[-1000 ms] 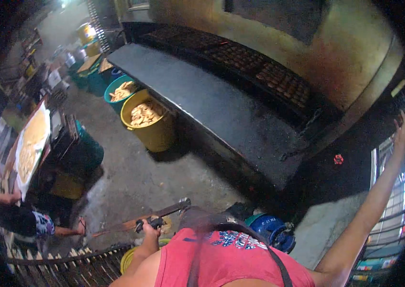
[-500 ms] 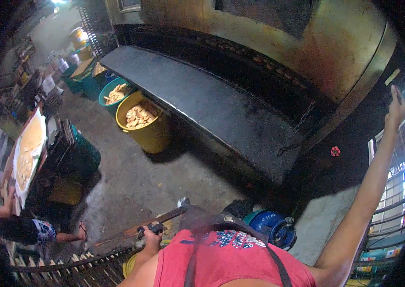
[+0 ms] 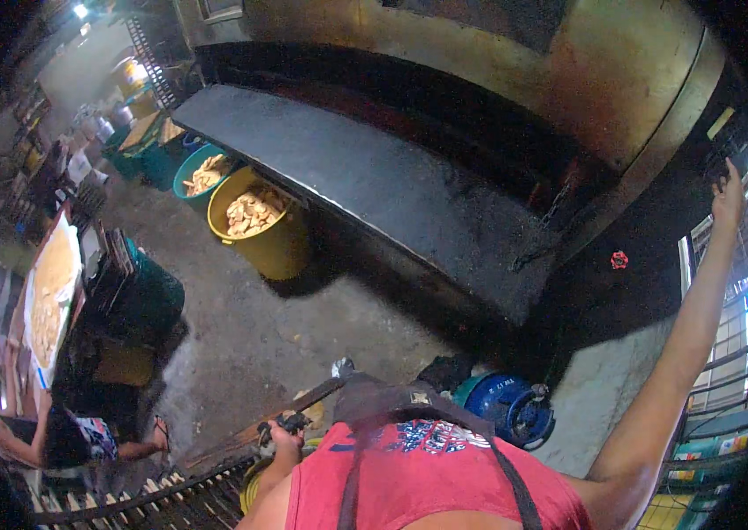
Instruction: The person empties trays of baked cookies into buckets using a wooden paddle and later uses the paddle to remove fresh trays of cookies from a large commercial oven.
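My left hand [image 3: 285, 439] is low in front of my body, its fingers closed around a dark, bunched thing [image 3: 296, 422] whose kind I cannot make out. Raised far to the right, my right hand [image 3: 728, 201] is at the dark side panel [image 3: 656, 225] of a big metal oven [image 3: 630, 97]. Its fingers look stretched and apart, and I see nothing held in them; whether they touch the panel is unclear. Ahead, the oven's long opening [image 3: 409, 106] is dark, with a faint red glow at its right end. A wide black shelf [image 3: 347, 177] juts out below it.
A yellow tub [image 3: 269, 249] and a green tub [image 3: 190, 184] of baked pieces stand by the shelf. A blue gas cylinder [image 3: 506, 406] is near my body. At left, a person [image 3: 64, 437] is beside a dough-covered table [image 3: 54, 291]. A red valve knob [image 3: 619, 260] is on the panel.
Rows of pieces seen inside the oven opening earlier no longer show; red glow appears there at right. My right hand's fingers have shifted at the panel. The person at left has moved their arms.
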A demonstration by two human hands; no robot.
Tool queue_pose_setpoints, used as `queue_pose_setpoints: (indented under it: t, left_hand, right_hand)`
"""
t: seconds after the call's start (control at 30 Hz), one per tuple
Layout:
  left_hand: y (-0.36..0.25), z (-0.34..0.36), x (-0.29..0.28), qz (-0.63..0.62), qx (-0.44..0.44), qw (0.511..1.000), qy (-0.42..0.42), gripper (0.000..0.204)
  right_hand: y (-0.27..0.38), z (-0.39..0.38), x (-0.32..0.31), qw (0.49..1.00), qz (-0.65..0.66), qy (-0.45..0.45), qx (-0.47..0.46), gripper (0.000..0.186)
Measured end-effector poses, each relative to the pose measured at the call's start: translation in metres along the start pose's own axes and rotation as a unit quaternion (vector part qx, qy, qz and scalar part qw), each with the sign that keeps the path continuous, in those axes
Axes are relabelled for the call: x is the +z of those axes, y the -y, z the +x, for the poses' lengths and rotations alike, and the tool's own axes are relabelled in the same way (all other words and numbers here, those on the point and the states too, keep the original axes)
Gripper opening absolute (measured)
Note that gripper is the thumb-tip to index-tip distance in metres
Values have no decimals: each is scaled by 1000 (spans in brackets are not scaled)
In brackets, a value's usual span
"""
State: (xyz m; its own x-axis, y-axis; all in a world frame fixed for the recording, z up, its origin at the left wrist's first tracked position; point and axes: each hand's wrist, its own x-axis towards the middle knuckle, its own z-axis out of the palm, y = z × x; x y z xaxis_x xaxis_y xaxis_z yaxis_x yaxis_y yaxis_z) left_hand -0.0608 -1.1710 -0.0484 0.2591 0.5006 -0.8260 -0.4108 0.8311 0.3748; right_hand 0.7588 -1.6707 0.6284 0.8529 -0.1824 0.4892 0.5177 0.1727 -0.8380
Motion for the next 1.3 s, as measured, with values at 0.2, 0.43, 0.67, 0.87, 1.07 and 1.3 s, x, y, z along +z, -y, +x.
queue_pose_setpoints:
  t: [0.2, 0.43, 0.67, 0.87, 1.07, 1.3]
  left_hand:
    - [16, -20, 23, 140, 75, 987, -12, 48]
    - [14, -79, 58, 296, 260, 918, 54, 45]
    - [2, -6, 10, 15, 6, 997, -79, 48]
    - [8, -66, 42, 317, 270, 907, 70, 49]
    - [-30, -58, 51, -14, 145, 989, 30, 39]
    - [-104, -82, 168, 32, 150, 988, 1, 32]
  right_hand:
    - [6, 35, -32, 816, -443, 18, -370, 40]
    - [22, -45, 48, 940, -259, -80, -205, 41]
    - [18, -36, 34, 989, -34, -144, 22, 41]
    - [5, -3, -18, 950, -257, -4, -176, 45]
    - [3, -154, 122, 929, -197, -29, -313, 36]
    - [-116, -441, 287, 789, -270, 546, -79, 27]
